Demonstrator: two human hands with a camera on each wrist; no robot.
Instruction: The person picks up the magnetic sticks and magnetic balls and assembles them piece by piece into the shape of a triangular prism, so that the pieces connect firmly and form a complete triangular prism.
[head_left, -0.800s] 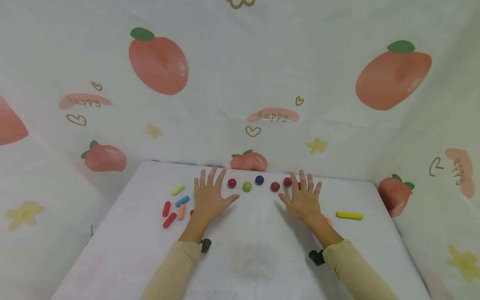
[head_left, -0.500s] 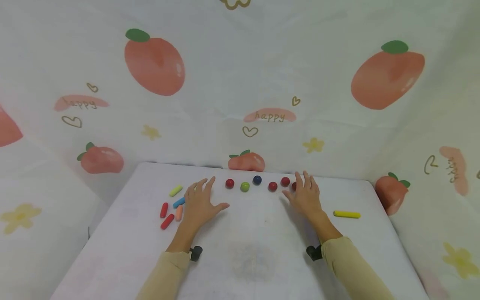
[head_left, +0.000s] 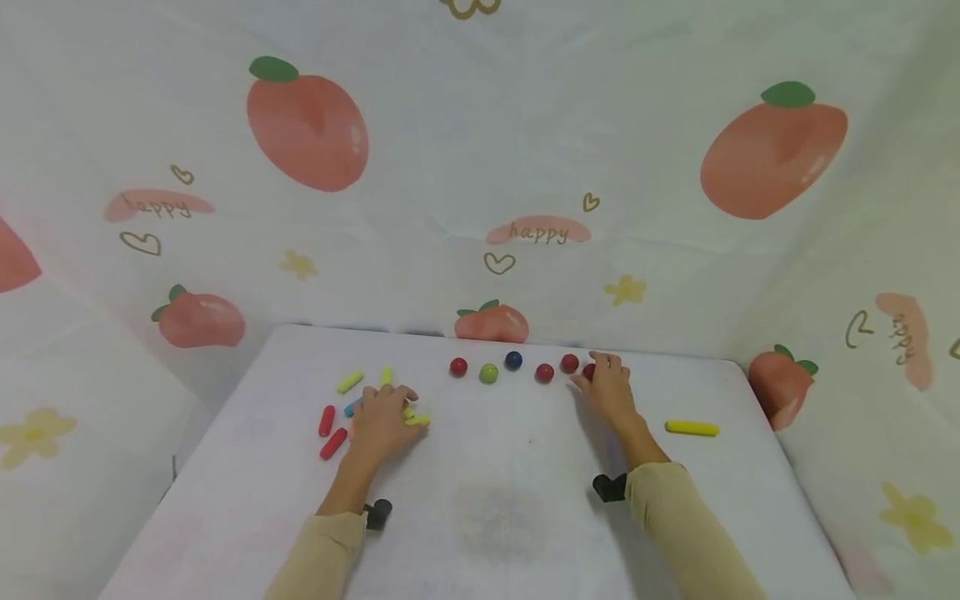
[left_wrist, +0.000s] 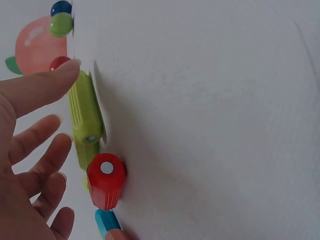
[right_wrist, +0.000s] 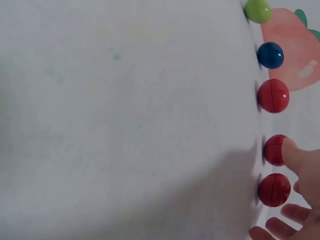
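My left hand (head_left: 381, 421) lies over a cluster of short coloured sticks on the white table (head_left: 510, 467). In the left wrist view its thumb (left_wrist: 47, 85) presses the far end of a yellow-green stick (left_wrist: 85, 112), and the fingers (left_wrist: 47, 150) curl close beside it. A red stick (left_wrist: 106, 180) and a blue stick (left_wrist: 104, 222) lie just behind. My right hand (head_left: 609, 387) sits at the right end of a row of small balls. Its thumb (right_wrist: 297, 155) touches one red ball (right_wrist: 274, 149). Another red ball (right_wrist: 274, 190) lies loose between thumb and fingers.
The ball row also holds a red ball (head_left: 458, 367), a green ball (head_left: 488, 373), a blue ball (head_left: 513, 360) and another red ball (head_left: 544, 372). Two red sticks (head_left: 330, 432) and a yellow-green stick (head_left: 350, 381) lie left. A long yellow stick (head_left: 692, 428) lies right. Peach-print cloth hangs behind.
Both hands were flat with spread fingers. The left drew back and left onto the sticks and curled. The right shifted to the row's right end and bent its fingers.
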